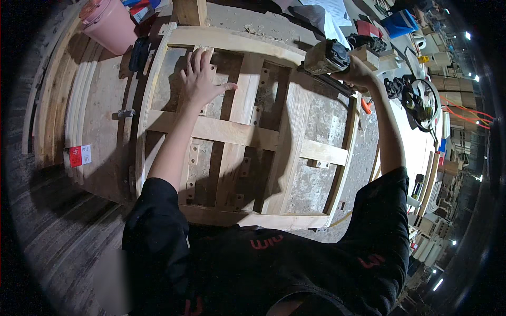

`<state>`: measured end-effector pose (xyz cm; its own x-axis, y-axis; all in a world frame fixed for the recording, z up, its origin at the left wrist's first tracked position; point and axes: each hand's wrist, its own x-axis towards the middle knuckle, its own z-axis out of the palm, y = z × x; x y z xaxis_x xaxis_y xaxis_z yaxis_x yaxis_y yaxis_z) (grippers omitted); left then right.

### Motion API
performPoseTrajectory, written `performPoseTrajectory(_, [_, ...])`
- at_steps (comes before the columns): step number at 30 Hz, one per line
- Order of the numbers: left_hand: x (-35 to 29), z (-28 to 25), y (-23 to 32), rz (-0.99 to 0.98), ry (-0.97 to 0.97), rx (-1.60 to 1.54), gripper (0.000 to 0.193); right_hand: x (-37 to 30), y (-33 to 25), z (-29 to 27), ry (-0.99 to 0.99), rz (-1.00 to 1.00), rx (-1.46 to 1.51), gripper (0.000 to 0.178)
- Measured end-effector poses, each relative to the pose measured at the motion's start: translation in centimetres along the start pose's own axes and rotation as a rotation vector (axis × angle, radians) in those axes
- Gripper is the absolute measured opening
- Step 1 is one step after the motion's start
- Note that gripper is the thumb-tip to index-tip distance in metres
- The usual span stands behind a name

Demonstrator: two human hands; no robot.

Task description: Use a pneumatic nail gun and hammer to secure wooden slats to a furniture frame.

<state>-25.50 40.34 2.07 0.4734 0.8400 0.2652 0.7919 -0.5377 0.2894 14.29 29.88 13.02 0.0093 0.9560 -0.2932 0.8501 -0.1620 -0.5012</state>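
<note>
A pale wooden frame (pixel 242 132) with several crossing slats lies flat on the worktable before me. My left hand (pixel 201 80) rests with fingers spread over the upper left part of the frame, thumb pointing right. At the frame's far right corner, my right hand (pixel 359 73) is wrapped round the handle of a nail gun (pixel 326 57). Its body and long magazine lie over the far rail; the hand partly hides the grip, and I cannot tell whether the tip touches the wood. Small drilled wooden blocks (pixel 194 153) show between the slats.
A pink bucket (pixel 112 29) stands at the far left, near a black object (pixel 138 54). Long boards (pixel 59 97) line the left side. An orange-handled object (pixel 366 106) lies right of the frame. Papers (pixel 334 11) and a blue container (pixel 399 24) are at the back.
</note>
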Motion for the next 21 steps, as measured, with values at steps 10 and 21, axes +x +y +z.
performPoseTrajectory(10, [0.0, -0.2, -0.1, 0.005, 0.01, 0.004, 0.112, -1.3, -0.6, -0.2, 0.028, 0.076, -0.007, 0.052])
performPoseTrajectory(21, [-0.1, 0.1, -0.1, 0.023, 0.025, 0.018, 0.112, -2.5, 1.6, -0.7, 0.017, 0.072, -0.041, 0.045])
